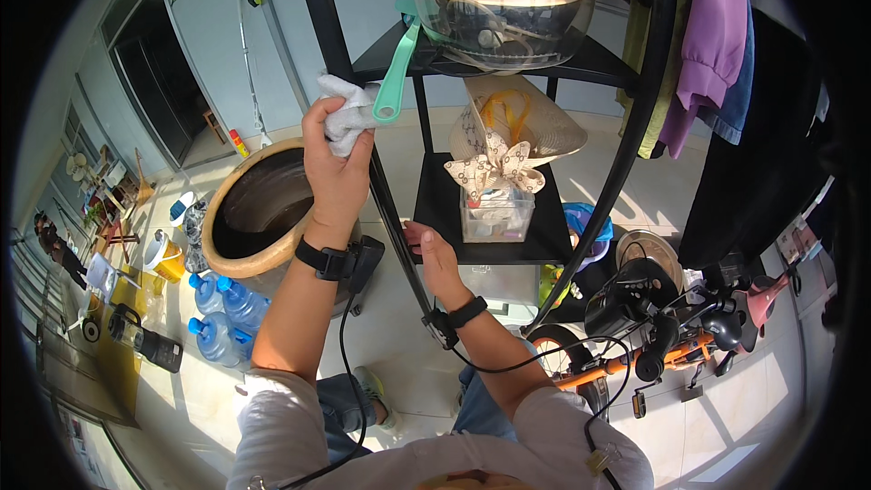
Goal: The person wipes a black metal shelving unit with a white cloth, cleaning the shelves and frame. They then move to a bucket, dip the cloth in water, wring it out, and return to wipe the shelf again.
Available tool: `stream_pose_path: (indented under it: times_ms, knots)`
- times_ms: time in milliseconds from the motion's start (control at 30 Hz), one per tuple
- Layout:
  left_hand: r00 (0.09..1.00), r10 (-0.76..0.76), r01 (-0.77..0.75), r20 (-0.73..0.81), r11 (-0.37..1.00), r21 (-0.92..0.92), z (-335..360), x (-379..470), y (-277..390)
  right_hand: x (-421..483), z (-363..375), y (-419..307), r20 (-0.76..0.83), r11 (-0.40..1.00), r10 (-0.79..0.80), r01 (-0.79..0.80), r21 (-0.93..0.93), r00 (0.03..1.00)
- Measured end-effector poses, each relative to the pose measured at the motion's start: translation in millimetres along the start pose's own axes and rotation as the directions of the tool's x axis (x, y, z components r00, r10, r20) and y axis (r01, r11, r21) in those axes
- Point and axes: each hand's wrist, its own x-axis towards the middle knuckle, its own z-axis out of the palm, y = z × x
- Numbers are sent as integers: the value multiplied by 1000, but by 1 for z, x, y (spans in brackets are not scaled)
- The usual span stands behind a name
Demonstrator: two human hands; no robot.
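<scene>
My left hand [337, 156] grips a crumpled white cloth [343, 112] against the black metal post [388, 197] of a corner shelf rack. A mint-green plastic handle [398, 71] with a hole in its end hangs from the upper shelf and overlaps the cloth. Lower down, my right hand [439, 265] is beside the same post, thumb raised and fingertips at the post; whether they touch it I cannot tell. A helmet [503, 3] with a clear visor rests on the upper shelf. On the lower shelf are a woven sun hat [551, 126] with a bow and a clear plastic box [497, 221].
Left of the rack stands a large brown-rimmed jar [218, 245], near blue water jugs [221, 320] and a yellow bucket [170, 262]. An orange bicycle [599, 371] is at right, below hanging clothes [714, 47]. A person [61, 241] stands far left. Cables run from my wrists.
</scene>
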Motion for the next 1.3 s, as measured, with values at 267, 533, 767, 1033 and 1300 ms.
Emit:
stream_pose_path:
  times_ms: [267,533,767,1033,1300]
  knots:
    - [951,-198,115,238,939,324,-9,-183,-54,-1,1,-28,-93,965,-190,168,-200,977]
    - [789,-355,225,502,927,302,-61,-223,-36,-33,-13,-69,-77,906,-300,258,-336,951]
    - [925,-201,239,322,968,-82,-32,-170,54,-63,-49,-132,22,996,-73,74,-43,997]
    - [750,82,-154,656,987,53,-23,-137,90,-43,-93,-174,-491,928,-8,189,320,871]
    - [927,-50,-10,371,987,159,-70,-144,49,73,-159,-244,-446,602,-731,181,-778,516]
